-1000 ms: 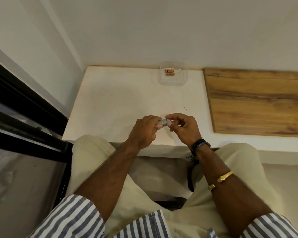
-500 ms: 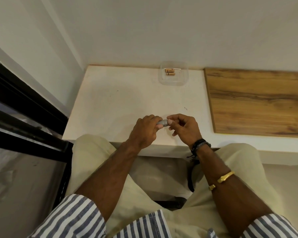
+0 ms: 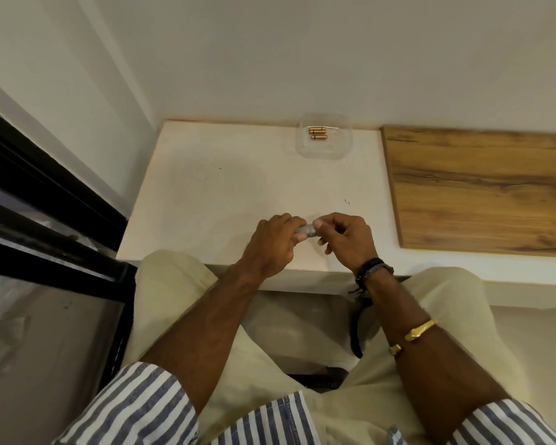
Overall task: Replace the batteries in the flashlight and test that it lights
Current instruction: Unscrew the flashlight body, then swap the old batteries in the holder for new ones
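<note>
- Now, against a second ago, we note the right hand [image 3: 345, 240] has closed up on the flashlight [image 3: 306, 230], thumb at its end; we judge the cap is being turned
- Left hand [image 3: 275, 242] grip wraps the barrel, right grip pinches the end, both over the table [image 3: 222, 187] near edge
- Batteries [image 3: 317, 133] lie in the clear tray [image 3: 341, 152], well apart
</note>
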A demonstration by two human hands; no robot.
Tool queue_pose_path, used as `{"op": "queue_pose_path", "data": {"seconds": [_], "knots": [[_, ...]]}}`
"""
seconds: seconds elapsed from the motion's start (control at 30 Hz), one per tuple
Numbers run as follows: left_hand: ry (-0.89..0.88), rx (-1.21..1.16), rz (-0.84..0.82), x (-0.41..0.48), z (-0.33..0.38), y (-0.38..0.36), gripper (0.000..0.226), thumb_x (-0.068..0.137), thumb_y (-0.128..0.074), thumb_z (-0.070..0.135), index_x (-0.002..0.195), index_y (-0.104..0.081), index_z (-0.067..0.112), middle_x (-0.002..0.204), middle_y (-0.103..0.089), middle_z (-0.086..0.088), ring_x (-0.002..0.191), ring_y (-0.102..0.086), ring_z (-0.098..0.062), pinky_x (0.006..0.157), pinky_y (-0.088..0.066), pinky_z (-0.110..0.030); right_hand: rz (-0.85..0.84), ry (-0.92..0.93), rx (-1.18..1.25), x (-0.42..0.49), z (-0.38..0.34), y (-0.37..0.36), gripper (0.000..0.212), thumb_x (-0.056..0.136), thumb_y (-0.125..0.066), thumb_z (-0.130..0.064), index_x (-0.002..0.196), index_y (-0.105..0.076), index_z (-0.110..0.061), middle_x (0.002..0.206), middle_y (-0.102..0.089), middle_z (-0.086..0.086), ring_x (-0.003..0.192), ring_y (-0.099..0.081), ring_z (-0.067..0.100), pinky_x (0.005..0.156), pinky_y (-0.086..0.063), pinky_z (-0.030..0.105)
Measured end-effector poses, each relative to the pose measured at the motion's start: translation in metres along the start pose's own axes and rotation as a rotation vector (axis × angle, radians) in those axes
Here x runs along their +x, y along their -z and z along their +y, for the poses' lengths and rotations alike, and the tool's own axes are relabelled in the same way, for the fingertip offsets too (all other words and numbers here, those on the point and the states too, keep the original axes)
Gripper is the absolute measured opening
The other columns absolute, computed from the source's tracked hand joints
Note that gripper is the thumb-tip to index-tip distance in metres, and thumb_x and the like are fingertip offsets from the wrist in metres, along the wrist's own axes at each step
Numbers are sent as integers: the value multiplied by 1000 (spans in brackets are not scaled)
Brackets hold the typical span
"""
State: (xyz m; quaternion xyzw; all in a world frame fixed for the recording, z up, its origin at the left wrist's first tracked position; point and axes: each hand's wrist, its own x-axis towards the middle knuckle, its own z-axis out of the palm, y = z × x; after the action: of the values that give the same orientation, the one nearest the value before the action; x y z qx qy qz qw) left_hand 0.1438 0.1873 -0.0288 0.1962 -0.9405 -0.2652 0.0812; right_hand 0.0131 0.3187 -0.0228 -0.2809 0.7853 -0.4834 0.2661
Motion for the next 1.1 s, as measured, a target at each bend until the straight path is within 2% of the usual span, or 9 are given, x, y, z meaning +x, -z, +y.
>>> {"op": "queue_pose_path", "data": {"seconds": [0.17, 0.27, 0.37, 0.53, 0.6, 0.77, 0.87, 1.0, 1.1], "knots": [[43, -71, 67, 1, -6, 7, 25, 101, -52, 19, 121, -61, 7, 110, -68, -12, 95, -61, -28, 86, -50, -48, 33, 23, 98, 5, -2, 10, 21, 91, -75, -10, 111, -75, -15, 106, -76, 1, 90, -75, 20, 76, -63, 30], [57, -150, 111, 1, -6, 9, 23, 101, -54, 17, 119, -61, 5, 107, -67, -13, 92, -60, -28, 84, -51, -45, 62, -33, 212, 5, -1, 9, 32, 91, -75, -8, 122, -73, -14, 110, -74, 6, 97, -75, 24, 86, -63, 35], [64, -240, 131, 1, 0, 9, 23, 98, -59, 15, 119, -60, 4, 109, -66, -13, 93, -60, -26, 83, -53, -39, 106, -81, 196, 7, 5, 8, 27, 90, -77, -12, 117, -75, -16, 112, -75, 6, 100, -74, 22, 93, -60, 38], [80, -366, 190, 0, 3, 8, 21, 94, -65, 12, 114, -62, 7, 106, -69, -6, 92, -63, -22, 83, -54, -37, 306, -65, -21, 15, 16, 5, 20, 87, -78, -22, 106, -74, -18, 99, -74, -7, 90, -73, 15, 81, -59, 25], [82, -396, 201, 0, 3, 8, 19, 93, -65, 9, 112, -62, 7, 103, -70, -5, 91, -64, -22, 83, -54, -36, 384, -45, -141, 17, 23, 6, 20, 88, -78, -27, 106, -75, -19, 97, -75, -7, 88, -70, 13, 78, -57, 27], [78, -415, 192, 0, 3, 7, 21, 93, -64, 6, 114, -62, 8, 104, -68, -1, 91, -61, -16, 82, -50, -25, 408, -145, -329, 21, 39, 9, 13, 89, -74, -34, 101, -76, -30, 96, -77, -4, 78, -62, 12, 67, -45, 25], [66, -404, 187, 0, 3, 7, 21, 93, -64, 6, 114, -62, 7, 105, -67, -2, 91, -60, -16, 82, -49, -24, 395, -163, -320, 20, 39, 8, 14, 88, -75, -33, 101, -76, -28, 97, -77, -5, 77, -63, 13, 69, -50, 28], [40, -305, 161, -1, 5, 9, 23, 94, -63, 9, 116, -62, 8, 105, -66, -7, 92, -59, -23, 83, -50, -36, 464, -103, -282, 15, 26, 6, 30, 85, -79, -32, 112, -71, -25, 112, -64, -5, 81, -64, 14, 71, -51, 28], [-20, -47, 174, 2, 8, 14, 26, 92, -64, 12, 118, -64, 14, 105, -65, -5, 94, -58, -26, 86, -44, -40, 332, -96, 83, 12, 8, 0, 15, 93, -70, -23, 107, -74, -21, 95, -74, -2, 76, -72, 19, 64, -56, 27]]}}
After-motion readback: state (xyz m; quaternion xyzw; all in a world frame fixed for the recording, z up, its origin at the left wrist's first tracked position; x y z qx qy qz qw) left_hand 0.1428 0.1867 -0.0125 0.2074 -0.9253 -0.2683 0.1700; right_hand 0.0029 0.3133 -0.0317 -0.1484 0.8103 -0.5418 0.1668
